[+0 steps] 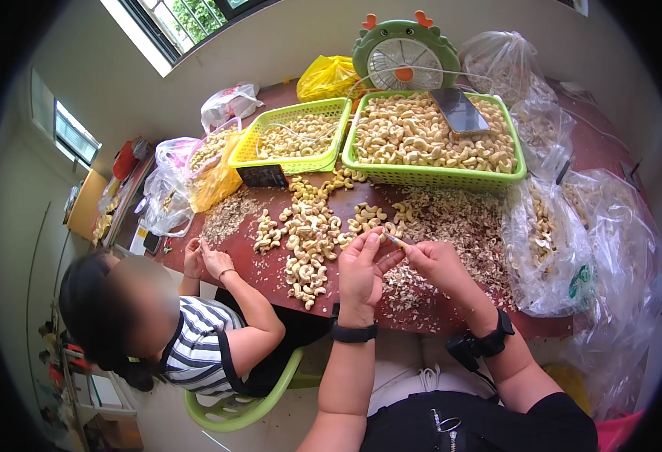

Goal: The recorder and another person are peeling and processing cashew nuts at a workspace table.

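Note:
Over the near edge of the dark red table, my left hand (363, 271) pinches a cashew nut (386, 235) between thumb and fingertips. My right hand (441, 265) grips a small knife (394, 240) with a light handle, its tip touching or very close to that nut. Peeled skin flakes (461, 226) lie beyond and beneath both hands. Left of my hands spreads a loose pile of cashews (308, 237). A smaller group of cashews (366, 217) lies just beyond my left fingertips.
Green baskets of cashews (432, 176) (291, 164) stand at the back, a smartphone (459, 110) on the right one. Behind is a green fan (404, 28). Plastic bags (551, 271) line the right side. At left, a co-worker (206, 333) sits on a green chair (240, 415), hands over the table.

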Demonstrator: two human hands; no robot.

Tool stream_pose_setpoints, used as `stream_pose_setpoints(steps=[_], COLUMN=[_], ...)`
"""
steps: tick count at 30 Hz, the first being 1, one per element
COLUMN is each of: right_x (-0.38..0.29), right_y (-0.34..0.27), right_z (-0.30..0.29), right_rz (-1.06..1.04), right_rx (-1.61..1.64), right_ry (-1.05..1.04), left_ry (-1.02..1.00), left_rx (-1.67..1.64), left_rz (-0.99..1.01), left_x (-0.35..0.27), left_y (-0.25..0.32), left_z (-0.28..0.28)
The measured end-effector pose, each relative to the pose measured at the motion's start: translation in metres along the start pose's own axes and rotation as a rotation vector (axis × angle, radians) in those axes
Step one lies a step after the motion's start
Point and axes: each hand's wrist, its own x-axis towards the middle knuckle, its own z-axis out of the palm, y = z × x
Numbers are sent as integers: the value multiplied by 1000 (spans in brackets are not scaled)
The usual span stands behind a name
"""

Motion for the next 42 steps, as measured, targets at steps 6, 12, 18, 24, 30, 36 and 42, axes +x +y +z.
stream_pose_setpoints(steps=[6, 12, 18, 24, 30, 36, 42], right_x=[0, 1, 2, 2, 0, 0, 0], right_y=[0, 5, 3, 1, -3, -3, -4], right_z=[1, 1, 2, 2, 1, 0, 1], right_rz=[-10, -2, 29, 24, 39, 30, 25], right_rx=[-11, -6, 31, 58, 64, -27, -6], right_ry=[31, 34, 14, -26, -25, 13, -8], left_ry=[52, 74, 97, 73, 51, 99, 104], left_rx=[-30, -50, -33, 56, 84, 89, 38], left_rz=[19, 28, 43, 47, 63, 109, -21], left_x=[-2, -5, -3, 0, 1, -3, -2], left_y=[-7, -10, -12, -4, 1, -1, 2], left_z=[-2, 0, 2, 4, 7, 10, 2])
